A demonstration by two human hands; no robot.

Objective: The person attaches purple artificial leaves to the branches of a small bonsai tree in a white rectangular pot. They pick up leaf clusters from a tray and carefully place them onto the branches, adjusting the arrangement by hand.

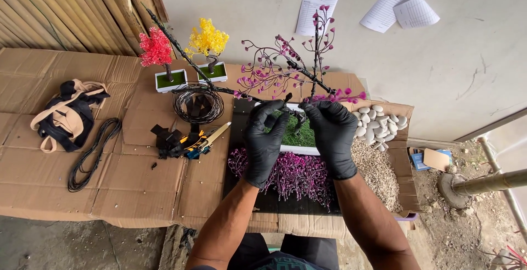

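Seen from above, a surface (66, 187) covered in flattened brown cardboard holds craft supplies. At far left lies a black and tan strap bundle (68, 113), with a loop of black cord (93, 152) just beside it. Further right stand two small white pots, one holding a red bead tree (156, 50) and one a yellow bead tree (207, 39), and in front of them a coil of black wire (197, 103) and a pile of black scraps and tools (181, 141). At centre, two hands in black gloves meet over a white tray of green turf (299, 135). The left hand (264, 144) has its fingers (274, 117) pinched on a dark wire branch of a magenta bead tree (285, 69) that rises from the tray; the right hand (332, 135) has its fingers (314, 110) curled close together against the same branches. Loose magenta bead sprigs (299, 174) lie just below the tray. To the right sit white pebbles (379, 122) and fine gravel (379, 171).
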